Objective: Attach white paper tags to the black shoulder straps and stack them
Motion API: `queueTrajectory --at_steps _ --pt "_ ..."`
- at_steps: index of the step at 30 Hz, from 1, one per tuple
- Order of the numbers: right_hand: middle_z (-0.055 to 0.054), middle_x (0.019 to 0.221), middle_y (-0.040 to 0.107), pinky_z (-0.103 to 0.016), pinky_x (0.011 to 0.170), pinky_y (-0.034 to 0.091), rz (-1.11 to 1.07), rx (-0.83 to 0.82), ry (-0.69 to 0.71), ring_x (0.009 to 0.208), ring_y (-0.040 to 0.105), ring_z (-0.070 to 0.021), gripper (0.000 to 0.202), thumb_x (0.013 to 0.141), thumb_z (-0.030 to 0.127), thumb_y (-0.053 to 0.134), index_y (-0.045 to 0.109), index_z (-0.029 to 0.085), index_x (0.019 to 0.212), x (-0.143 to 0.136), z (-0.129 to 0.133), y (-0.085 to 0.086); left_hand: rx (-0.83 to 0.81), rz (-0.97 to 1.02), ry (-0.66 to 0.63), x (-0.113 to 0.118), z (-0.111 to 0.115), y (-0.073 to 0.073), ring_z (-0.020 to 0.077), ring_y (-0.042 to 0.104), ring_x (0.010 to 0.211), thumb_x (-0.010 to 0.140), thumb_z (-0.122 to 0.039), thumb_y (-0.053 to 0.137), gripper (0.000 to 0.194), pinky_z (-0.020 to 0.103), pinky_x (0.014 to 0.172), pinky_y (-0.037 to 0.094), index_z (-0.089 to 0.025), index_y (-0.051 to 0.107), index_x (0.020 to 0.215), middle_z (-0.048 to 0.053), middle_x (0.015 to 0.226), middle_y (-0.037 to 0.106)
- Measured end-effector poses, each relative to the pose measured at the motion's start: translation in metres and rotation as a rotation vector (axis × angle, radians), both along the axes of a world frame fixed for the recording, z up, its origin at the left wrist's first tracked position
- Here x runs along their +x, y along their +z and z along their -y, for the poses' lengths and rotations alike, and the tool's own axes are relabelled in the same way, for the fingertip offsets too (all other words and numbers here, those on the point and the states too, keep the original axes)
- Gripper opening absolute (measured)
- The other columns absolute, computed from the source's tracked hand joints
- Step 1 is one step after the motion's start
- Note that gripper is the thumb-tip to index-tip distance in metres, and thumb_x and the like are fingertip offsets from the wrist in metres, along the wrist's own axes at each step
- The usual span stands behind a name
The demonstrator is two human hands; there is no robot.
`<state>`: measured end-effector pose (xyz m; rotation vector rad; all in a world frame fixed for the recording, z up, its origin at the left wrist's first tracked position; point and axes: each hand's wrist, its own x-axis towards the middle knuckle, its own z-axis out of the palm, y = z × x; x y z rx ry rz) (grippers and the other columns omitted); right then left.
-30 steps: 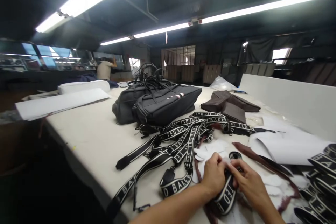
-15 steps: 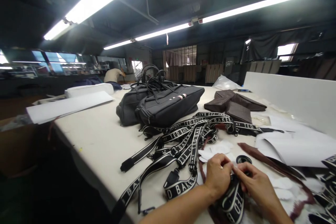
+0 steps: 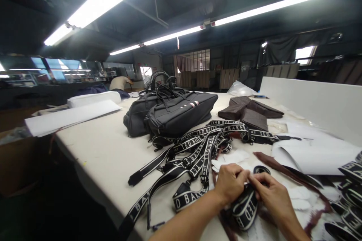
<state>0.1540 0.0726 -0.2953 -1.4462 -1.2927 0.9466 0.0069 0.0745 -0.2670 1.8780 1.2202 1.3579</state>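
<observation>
Here the lettered strap (image 3: 245, 206) sits pinched between fingers of left hand (image 3: 230, 184) and right hand (image 3: 271, 196).

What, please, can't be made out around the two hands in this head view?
- Head view: folded strap where the left hand and right hand pinch it; fingers cover it.
- Rolled straps: cut by the right edge.
- Black ring: too small to identify.

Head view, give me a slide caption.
Both hands, left hand and right hand, grip a folded lettered strap beside black bags.
</observation>
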Motion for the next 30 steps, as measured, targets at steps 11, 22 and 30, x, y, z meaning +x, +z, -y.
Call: queueTrajectory --at_steps 11,22,30 --pt "0.001 0.047 0.055 -0.024 0.046 0.038 -0.057 0.105 0.075 0.042 0.049 -0.0139 0.037 0.078 0.054 0.059 0.058 0.018 0.077 -0.012 0.008 0.011 -0.405 0.326 -0.187 -0.008 -0.015 -0.001 0.0150 0.060 0.058 0.074 -0.041 0.064 0.030 0.027 0.060 0.051 -0.012 0.063 0.082 0.004 0.065 0.064" --pt "0.001 0.056 0.053 -0.025 0.049 0.037 -0.002 0.197 0.051 0.049 0.051 -0.0144 0.025 0.080 0.043 0.056 0.056 0.019 0.074 -0.017 0.019 0.022 -0.244 0.034 -0.167 -0.011 -0.002 0.016 0.0179 0.061 0.071 0.075 -0.027 0.064 0.016 0.029 0.068 0.044 -0.014 0.074 0.075 0.006 0.075 0.071" --pt "-0.002 0.065 0.057 -0.028 0.054 0.041 0.042 0.216 0.071 0.053 0.052 -0.0163 0.033 0.083 0.051 0.053 0.058 0.019 0.076 -0.018 0.019 0.022 -0.101 -0.173 -0.084 -0.012 0.001 0.018 0.0177 0.059 0.071 0.087 -0.025 0.055 0.019 0.028 0.068 0.040 -0.017 0.067 0.074 0.004 0.074 0.067"
